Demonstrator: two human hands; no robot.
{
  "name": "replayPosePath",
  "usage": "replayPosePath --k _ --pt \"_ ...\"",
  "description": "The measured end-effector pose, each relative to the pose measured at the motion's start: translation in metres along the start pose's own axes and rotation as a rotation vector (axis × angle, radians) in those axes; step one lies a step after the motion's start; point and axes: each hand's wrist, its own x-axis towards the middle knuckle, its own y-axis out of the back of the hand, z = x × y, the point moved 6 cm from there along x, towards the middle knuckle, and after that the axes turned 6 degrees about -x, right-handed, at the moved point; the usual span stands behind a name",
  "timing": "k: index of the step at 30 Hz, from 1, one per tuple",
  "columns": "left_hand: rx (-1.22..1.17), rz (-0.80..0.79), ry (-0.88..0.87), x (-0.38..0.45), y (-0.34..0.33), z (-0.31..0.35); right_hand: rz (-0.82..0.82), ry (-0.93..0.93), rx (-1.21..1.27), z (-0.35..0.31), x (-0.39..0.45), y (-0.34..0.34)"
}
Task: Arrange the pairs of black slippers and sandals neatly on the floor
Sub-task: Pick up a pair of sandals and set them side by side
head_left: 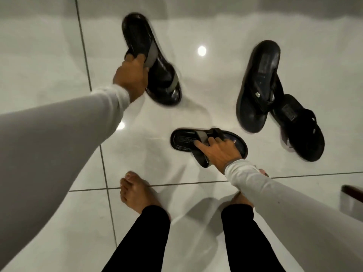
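On the glossy white tiled floor (196,79) nothing is paired yet: the left hand (130,76) grips one grey-strapped sandal (151,59), the right hand (218,152) clasps its mate (208,142), and two black slippers (275,99) lie overlapping, untouched.

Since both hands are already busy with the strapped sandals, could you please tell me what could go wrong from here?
1. The left hand grips only one edge of the far sandal, which looks blurred, so it might slip or swing.
2. The right hand pinches just the grey strap of the near sandal; lifted that way, it may dangle and land crooked.
3. The flip-flops overlap at right, easily knocked further askew on the glossy floor.
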Motion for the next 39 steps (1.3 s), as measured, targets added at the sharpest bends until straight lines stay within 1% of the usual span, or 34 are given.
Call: replayPosePath --k 4,7,9,11,13,17,22,25,28,33,37,39 --pt "0.083 -0.076 -0.038 -0.064 -0.017 -0.045 -0.031 -0.061 0.075 -0.009 0.008 0.011" --pt "0.146 -0.093 -0.032 -0.107 -0.025 -0.078 0.014 -0.141 0.223 -0.007 0.016 0.025" --pt "0.148 -0.12 -0.008 -0.127 -0.029 -0.096 0.039 -0.195 0.305 -0.01 0.024 0.038" --pt "0.133 -0.136 0.017 -0.138 -0.029 -0.107 0.078 -0.205 0.354 -0.019 0.037 0.055" --pt "0.122 -0.133 0.02 -0.139 -0.026 -0.111 0.125 -0.197 0.401 -0.03 0.051 0.073" --pt "0.108 -0.086 -0.013 -0.127 -0.008 -0.117 0.163 -0.184 0.473 -0.062 0.084 0.108" --pt "0.073 -0.026 -0.038 -0.118 0.011 -0.131 0.166 -0.225 0.602 -0.095 0.114 0.136" --pt "0.082 -0.018 -0.039 -0.121 0.014 -0.138 0.202 -0.208 0.561 -0.109 0.123 0.147" --pt "0.067 -0.029 -0.023 -0.126 0.011 -0.143 0.183 -0.239 0.611 -0.11 0.127 0.15" --pt "0.101 -0.064 -0.008 -0.134 0.006 -0.145 0.217 -0.229 0.523 -0.111 0.122 0.155" --pt "0.079 -0.11 0.014 -0.14 0.003 -0.134 0.176 -0.234 0.545 -0.11 0.117 0.154" --pt "0.041 -0.091 0.029 -0.141 0.004 -0.128 0.176 -0.23 0.556 -0.11 0.111 0.153"
